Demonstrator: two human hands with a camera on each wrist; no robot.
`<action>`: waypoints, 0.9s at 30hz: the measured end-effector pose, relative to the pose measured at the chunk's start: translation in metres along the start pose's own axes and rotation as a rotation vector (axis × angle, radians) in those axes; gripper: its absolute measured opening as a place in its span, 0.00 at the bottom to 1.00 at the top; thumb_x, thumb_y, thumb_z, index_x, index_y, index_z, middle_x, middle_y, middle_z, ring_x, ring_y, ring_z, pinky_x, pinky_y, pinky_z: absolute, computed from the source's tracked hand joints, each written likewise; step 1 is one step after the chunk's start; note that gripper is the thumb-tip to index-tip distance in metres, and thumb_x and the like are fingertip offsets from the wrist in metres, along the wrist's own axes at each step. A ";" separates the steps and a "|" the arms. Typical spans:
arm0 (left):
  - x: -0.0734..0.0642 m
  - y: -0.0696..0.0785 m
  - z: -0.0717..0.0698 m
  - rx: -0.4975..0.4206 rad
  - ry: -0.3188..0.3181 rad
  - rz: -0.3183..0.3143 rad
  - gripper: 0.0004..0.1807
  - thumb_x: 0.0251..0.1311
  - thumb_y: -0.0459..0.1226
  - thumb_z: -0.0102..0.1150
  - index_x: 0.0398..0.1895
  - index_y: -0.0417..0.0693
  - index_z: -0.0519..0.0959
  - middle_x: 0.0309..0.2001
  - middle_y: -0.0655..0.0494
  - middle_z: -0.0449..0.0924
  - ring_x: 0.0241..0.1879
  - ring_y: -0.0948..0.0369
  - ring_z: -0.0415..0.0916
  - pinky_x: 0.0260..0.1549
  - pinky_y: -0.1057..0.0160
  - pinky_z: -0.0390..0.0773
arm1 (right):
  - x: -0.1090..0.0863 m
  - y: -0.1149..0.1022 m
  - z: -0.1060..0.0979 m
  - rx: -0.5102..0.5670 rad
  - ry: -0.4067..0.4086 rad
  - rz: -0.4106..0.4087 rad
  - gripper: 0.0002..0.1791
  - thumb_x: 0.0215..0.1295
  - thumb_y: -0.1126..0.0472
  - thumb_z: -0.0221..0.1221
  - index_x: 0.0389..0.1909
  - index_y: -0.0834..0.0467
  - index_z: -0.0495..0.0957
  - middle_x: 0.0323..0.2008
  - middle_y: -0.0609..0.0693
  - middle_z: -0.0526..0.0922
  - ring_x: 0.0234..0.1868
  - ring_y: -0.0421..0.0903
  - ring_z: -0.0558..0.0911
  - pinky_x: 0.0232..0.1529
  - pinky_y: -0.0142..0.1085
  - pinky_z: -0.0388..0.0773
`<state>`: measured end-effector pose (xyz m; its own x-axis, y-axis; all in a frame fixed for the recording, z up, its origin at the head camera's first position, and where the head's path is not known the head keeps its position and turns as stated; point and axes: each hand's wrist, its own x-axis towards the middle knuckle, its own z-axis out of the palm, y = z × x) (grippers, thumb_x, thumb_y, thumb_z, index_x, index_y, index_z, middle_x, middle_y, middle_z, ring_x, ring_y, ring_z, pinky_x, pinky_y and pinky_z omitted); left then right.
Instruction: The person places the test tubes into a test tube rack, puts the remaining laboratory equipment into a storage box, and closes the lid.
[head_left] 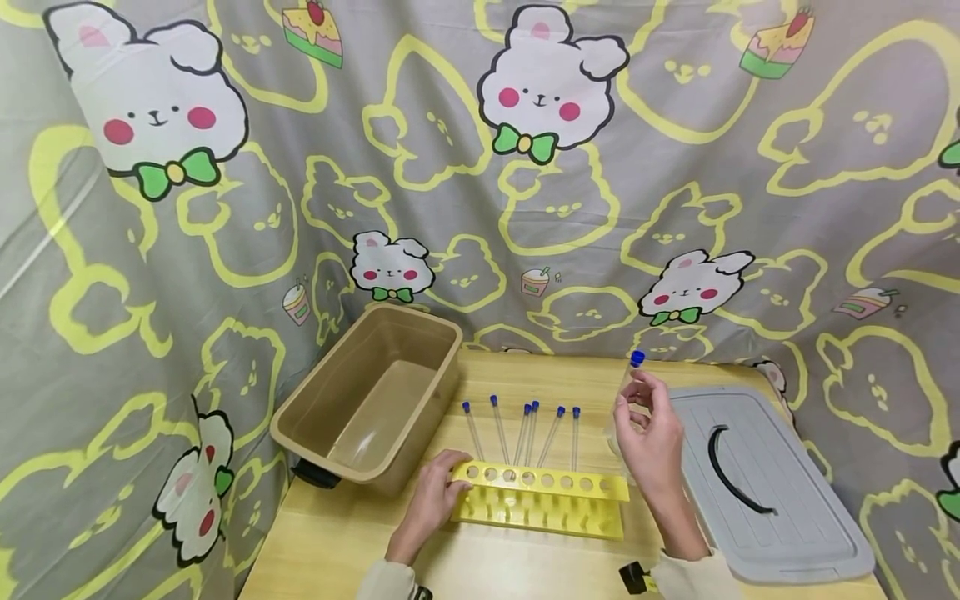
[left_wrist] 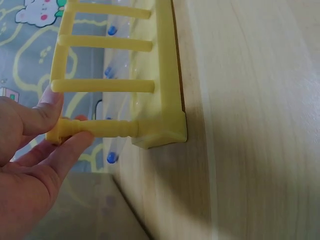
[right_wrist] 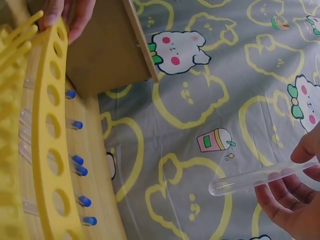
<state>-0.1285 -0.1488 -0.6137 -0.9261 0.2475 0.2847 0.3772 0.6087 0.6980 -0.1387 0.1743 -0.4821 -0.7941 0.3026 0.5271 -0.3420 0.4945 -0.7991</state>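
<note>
A yellow test tube rack [head_left: 540,493] with a row of round holes stands on the table. My left hand [head_left: 433,497] grips its left end; in the left wrist view the thumb and fingers are around the top by the end post [left_wrist: 102,128]. My right hand [head_left: 654,446] is raised beyond the rack's right end and pinches a clear test tube [right_wrist: 245,181] with a blue cap [head_left: 637,358]. The tube's rounded bottom is free in the right wrist view. Behind the rack lie several blue-capped test tubes [head_left: 575,437], spread out on the tabletop.
To the left rear stands a deep brown bin [head_left: 408,458] without a cover. A grey lid [head_left: 795,492] with a black handle [head_left: 731,475] lies at the right. A patterned curtain [head_left: 465,200] hangs behind the wooden table [head_left: 322,542].
</note>
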 end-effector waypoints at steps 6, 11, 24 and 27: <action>0.006 -0.001 0.004 -0.023 0.017 0.006 0.22 0.51 0.24 0.73 0.52 0.35 0.82 0.51 0.45 0.83 0.52 0.45 0.81 0.42 0.60 0.86 | -0.001 -0.003 0.007 0.037 -0.026 0.010 0.22 0.68 0.74 0.60 0.62 0.63 0.73 0.42 0.54 0.81 0.44 0.41 0.80 0.41 0.20 0.79; 0.015 -0.001 0.006 -0.030 0.031 0.007 0.22 0.51 0.23 0.74 0.52 0.34 0.82 0.50 0.45 0.83 0.52 0.44 0.81 0.43 0.61 0.86 | -0.002 -0.005 0.011 0.058 -0.038 0.005 0.20 0.71 0.72 0.59 0.62 0.62 0.73 0.43 0.54 0.81 0.45 0.41 0.80 0.42 0.20 0.79; 0.032 -0.004 0.009 -0.015 0.032 -0.037 0.23 0.51 0.26 0.75 0.53 0.35 0.83 0.52 0.45 0.84 0.54 0.45 0.81 0.48 0.57 0.84 | 0.004 -0.011 0.024 0.093 -0.077 -0.013 0.17 0.72 0.69 0.61 0.59 0.64 0.73 0.43 0.55 0.81 0.47 0.47 0.82 0.43 0.22 0.79; 0.036 -0.005 0.010 -0.003 0.040 -0.033 0.23 0.50 0.27 0.75 0.53 0.36 0.83 0.51 0.46 0.84 0.53 0.46 0.82 0.51 0.54 0.83 | 0.007 -0.012 0.029 0.118 -0.078 -0.025 0.16 0.71 0.70 0.61 0.57 0.65 0.73 0.43 0.54 0.81 0.47 0.46 0.82 0.44 0.23 0.80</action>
<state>-0.1638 -0.1354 -0.6140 -0.9372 0.1971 0.2877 0.3468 0.6138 0.7092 -0.1548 0.1471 -0.4774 -0.8195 0.2252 0.5270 -0.4153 0.4003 -0.8169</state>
